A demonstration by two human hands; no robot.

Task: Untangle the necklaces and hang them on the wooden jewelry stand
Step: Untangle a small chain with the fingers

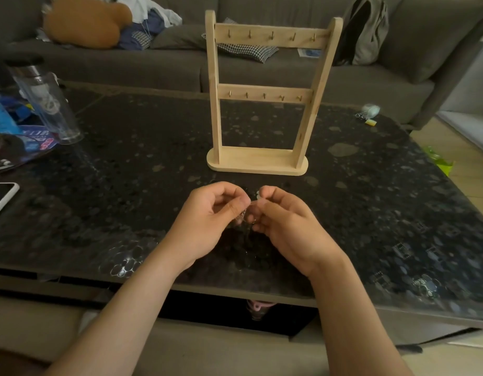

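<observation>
The left hand [207, 221] and right hand [286, 226] pinch the tangled necklaces [244, 216] in a narrow grip. Beyond the grip, the stand [258, 161] has bare hooks [272, 36]; nothing is hung yet.

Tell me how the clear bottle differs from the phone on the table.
The clear bottle stands on its base; the phone lies flat. The bottle is see-through with a dark cap; the phone has a dark screen in a white rim. Both sit on the left side of the table.
</observation>
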